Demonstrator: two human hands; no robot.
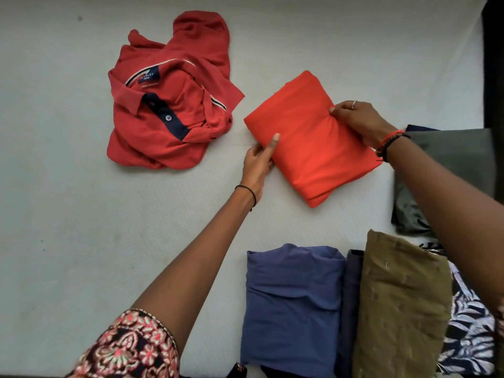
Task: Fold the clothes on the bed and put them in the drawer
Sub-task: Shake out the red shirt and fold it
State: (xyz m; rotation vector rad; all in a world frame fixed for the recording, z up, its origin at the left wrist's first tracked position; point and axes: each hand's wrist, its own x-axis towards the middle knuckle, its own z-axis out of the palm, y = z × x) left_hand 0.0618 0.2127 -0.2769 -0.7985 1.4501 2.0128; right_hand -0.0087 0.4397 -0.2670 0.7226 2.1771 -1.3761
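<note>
Covering nearly the whole view, a pale bed [81,241] carries all the clothes. Along its near edge, toward the right, folded pieces lie side by side and touching: a blue bundle [291,304], a narrow dark piece [353,296], an olive bundle [401,304] and a leaf-print cloth [469,323]. A grey-green garment [450,165] lies at the right edge.

Toward the far left, a red polo shirt [169,105] lies crumpled and not yet folded. Just to its right, apart from it and near the middle of the bed, is a folded orange garment [308,148], a neat rectangle turned at an angle.

The left hand [259,162] grips its left edge, thumb on top and fingers tucked beneath. The right hand [357,118] pinches its far right edge, fingers curled into the cloth. No drawer is in view.

The likely risk is in lifting. The bundle is held only at two edges, so its middle could sag and the layers slide open, undoing the fold. Setting it down carelessly beside the near stack could also knock those neighbours askew.
</note>
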